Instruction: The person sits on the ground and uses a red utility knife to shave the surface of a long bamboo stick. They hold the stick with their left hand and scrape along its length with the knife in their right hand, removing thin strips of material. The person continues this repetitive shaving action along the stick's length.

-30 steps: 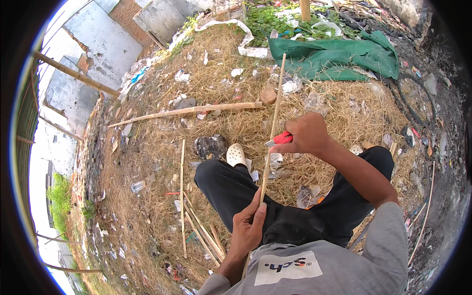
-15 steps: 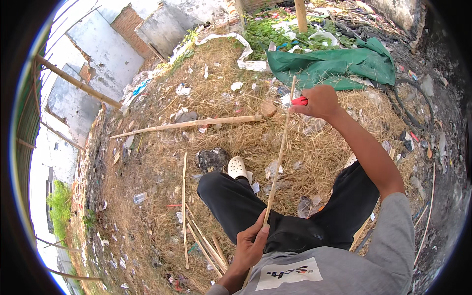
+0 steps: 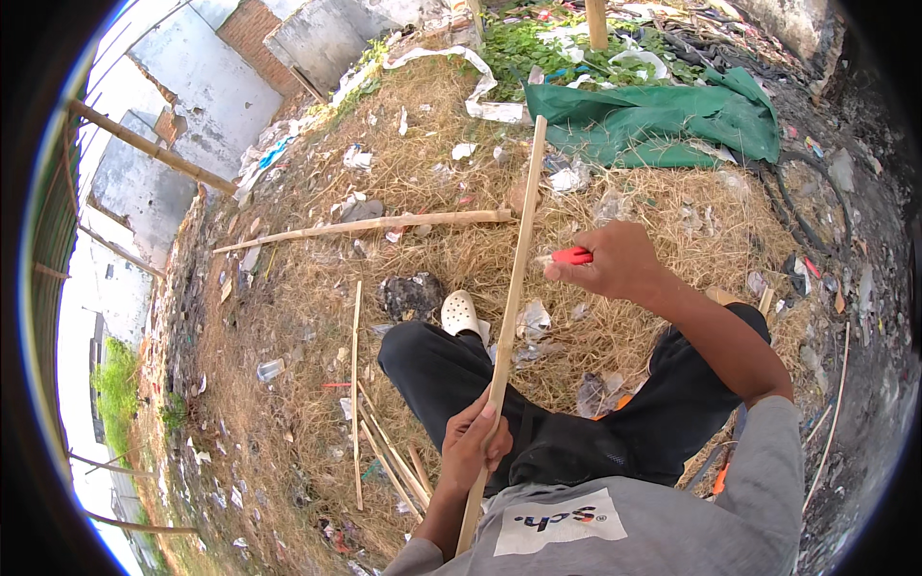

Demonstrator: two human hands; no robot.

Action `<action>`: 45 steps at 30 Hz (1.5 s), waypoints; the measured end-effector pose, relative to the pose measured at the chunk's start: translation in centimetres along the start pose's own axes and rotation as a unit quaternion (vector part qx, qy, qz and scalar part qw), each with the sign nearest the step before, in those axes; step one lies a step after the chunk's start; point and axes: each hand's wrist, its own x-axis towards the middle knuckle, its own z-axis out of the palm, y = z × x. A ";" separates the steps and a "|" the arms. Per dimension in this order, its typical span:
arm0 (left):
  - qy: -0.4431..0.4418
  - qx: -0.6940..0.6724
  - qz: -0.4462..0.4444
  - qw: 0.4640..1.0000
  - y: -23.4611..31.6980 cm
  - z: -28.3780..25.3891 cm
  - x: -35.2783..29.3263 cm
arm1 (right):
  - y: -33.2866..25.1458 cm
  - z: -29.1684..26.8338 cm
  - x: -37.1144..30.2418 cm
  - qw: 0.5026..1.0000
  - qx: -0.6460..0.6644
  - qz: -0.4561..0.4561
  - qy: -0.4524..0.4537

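Observation:
My left hand (image 3: 473,444) is wrapped round the lower part of a long, pale bamboo strip (image 3: 520,274). The strip slants up and away from my lap, its far end near the green sheet. My right hand (image 3: 615,261) is closed round a small red-handled knife (image 3: 573,255), to the right of the strip's middle. The knife's short blade points left toward the strip, with a small gap between them. Most of the handle is hidden in my fist.
A split bamboo pole (image 3: 375,226) lies across the dry grass ahead. Several thin strips (image 3: 389,451) lie left of my legs, near a dark rock (image 3: 411,298). A crumpled green sheet (image 3: 653,120) is at the far right. Litter is scattered around.
My right hand has drawn back toward me with the knife, away from the strip's far end. The strip has turned to show a broader face, and its far end has shifted left and farther away.

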 end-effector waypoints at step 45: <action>-0.048 0.110 -0.036 0.992 -1.2 0.5 -4.7 | 11.8 -1.4 7.7 0.946 -0.210 0.066 0.236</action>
